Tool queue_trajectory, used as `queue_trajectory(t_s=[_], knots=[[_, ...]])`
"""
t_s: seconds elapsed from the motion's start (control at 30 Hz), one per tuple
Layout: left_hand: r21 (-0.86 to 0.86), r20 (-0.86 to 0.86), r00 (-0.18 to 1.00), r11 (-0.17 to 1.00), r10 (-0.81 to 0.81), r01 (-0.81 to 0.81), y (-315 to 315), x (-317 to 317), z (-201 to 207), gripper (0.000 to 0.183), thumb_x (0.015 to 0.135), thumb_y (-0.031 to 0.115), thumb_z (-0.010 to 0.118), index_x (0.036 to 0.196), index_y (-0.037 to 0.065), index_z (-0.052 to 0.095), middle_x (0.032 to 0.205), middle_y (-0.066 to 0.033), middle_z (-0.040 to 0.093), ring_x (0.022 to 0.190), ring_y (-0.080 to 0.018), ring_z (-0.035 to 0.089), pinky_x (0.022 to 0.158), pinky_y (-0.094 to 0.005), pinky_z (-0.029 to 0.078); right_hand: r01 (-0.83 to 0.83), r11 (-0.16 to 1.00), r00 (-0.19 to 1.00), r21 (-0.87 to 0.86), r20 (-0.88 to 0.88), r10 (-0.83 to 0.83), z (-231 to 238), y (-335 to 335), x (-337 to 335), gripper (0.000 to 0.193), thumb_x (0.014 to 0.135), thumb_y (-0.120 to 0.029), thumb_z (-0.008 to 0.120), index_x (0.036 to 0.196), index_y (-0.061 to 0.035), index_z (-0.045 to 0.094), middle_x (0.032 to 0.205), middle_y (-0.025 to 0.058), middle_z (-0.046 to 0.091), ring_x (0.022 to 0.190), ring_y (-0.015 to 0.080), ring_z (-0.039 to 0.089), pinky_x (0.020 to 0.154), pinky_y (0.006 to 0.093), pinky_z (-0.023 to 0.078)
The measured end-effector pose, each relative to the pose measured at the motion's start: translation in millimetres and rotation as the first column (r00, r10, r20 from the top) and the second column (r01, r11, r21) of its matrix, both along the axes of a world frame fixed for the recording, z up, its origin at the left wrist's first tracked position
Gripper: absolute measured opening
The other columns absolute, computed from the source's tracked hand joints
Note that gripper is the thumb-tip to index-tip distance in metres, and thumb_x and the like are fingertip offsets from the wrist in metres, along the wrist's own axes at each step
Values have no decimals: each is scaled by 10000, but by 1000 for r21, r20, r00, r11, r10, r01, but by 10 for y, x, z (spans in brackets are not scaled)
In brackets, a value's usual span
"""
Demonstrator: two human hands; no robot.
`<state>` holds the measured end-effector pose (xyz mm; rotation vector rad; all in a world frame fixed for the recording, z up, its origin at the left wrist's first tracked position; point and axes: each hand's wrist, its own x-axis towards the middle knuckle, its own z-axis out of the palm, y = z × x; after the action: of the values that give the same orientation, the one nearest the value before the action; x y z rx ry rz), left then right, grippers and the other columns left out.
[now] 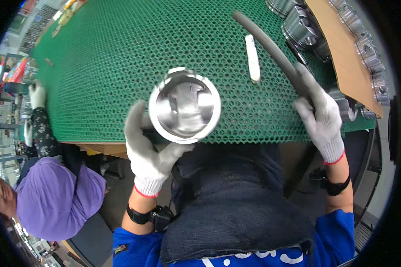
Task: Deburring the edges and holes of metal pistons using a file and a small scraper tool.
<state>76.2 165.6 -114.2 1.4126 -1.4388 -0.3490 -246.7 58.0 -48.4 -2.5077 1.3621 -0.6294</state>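
Observation:
My left hand (146, 149), in a white knitted glove, is closed on the lower left side of a shiny metal piston (186, 109). The piston is held over the green mat near the table's front edge, its hollow side facing up. Motion smears the piston and the glove's fingers. In the same kind of glove, my right hand (319, 113) grips a long, slim grey file (271, 46), which points away to the upper left, apart from the piston. Its surface is too blurred for any teeth to show.
Green holed matting (120, 53) covers the table. A white stick (253, 60) lies beyond the piston. Several pistons (302, 29) stand at the right beside a cardboard divider (349, 53), with more behind it. At the left sits a co-worker in a purple head covering (54, 196), one gloved hand (37, 94) on the table.

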Motion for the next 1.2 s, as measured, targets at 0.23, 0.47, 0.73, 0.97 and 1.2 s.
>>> queue_trajectory(t_s=[0.23, 0.47, 0.73, 0.97, 1.2], knots=[[165, 309, 910, 958, -276, 234, -635, 179, 327, 564, 786, 199, 740, 1306, 77, 561, 1387, -215, 486, 1247, -399, 513, 1016, -441, 459, -49, 999, 978, -10, 200, 50, -109, 205, -62, 203, 880, -161, 630, 1033, -38, 684, 877, 124, 670, 767, 263, 672, 697, 364, 530], [29, 781, 585, 948, -219, 316, -571, -635, 752, 468, 675, 74, 700, 1135, 36, 618, 1157, -157, 638, 1113, -370, 604, 1011, -496, 450, -252, 952, 913, 172, 369, 175, -160, 381, 315, 169, 864, -234, 661, 906, -74, 699, 751, 125, 659, 702, 299, 672, 644, 363, 543], [7, 796, 580, 961, -173, 277, -515, -639, 664, 553, 653, 163, 728, 1181, 54, 606, 1180, -107, 612, 1115, -318, 589, 987, -496, 458, -358, 902, 895, 241, 365, 257, -129, 295, 514, 200, 900, -264, 618, 813, -90, 666, 677, 89, 656, 558, 268, 653, 510, 357, 528], [131, 773, 576, 955, -267, 266, -787, -727, 879, 353, 739, 106, 659, 1089, 71, 642, 1092, -117, 670, 1033, -332, 635, 864, -414, 492, -255, 964, 914, -78, 306, 267, -124, 131, 530, 218, 882, -261, 645, 754, -86, 631, 643, 76, 627, 555, 249, 648, 508, 352, 523], [372, 737, 520, 901, -432, 222, -1217, -720, 950, 367, 694, 46, 664, 1061, 49, 649, 953, -166, 684, 926, -357, 657, 807, -417, 522, -318, 948, 939, -8, 133, 316, -100, 9, 551, 226, 903, -307, 611, 784, -116, 634, 619, 54, 609, 548, 247, 647, 515, 359, 528]])
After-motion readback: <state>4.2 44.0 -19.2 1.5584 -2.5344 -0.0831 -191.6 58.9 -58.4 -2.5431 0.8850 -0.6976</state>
